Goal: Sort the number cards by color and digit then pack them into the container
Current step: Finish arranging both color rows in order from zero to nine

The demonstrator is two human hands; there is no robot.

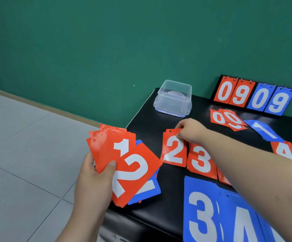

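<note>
Where the fingertips [179, 126] of the right hand [189, 130] meet, I see them pinching the top edge of a red 2 card [174, 151], near its punched hole, with the card lying on the black table [147, 123]. The forearm stretches in from the lower right, covering part of the row. Just beside that card, to its right, lies a red 3 [201, 160], with another red card past it mostly hidden under the arm.

On my feed the left hand [92, 180] grips a fanned stack of cards [124, 165] over the table's left edge, thumb [111, 165] pressed on the front and fingers curled behind. A red 1 [122, 147] and a red 2 [137, 172] face me on top, with blue cards [150, 190] poking out beneath; I cannot read their digits.

Nearest the camera lie a big blue 3 [201, 212] and a blue 4 [243, 226], overlapping. Farther back on the right I see a small heap of red 0 cards [226, 117], a blue 1 [264, 130] lying at a slant, and a red 4 [284, 151].

The clear plastic container [173, 100] stands at the table's far left corner, well apart from both hands, with no cards in it. A flip scoreboard [253, 98] reading 09 in red and 09 in blue leans against the green wall [106, 41].
</note>
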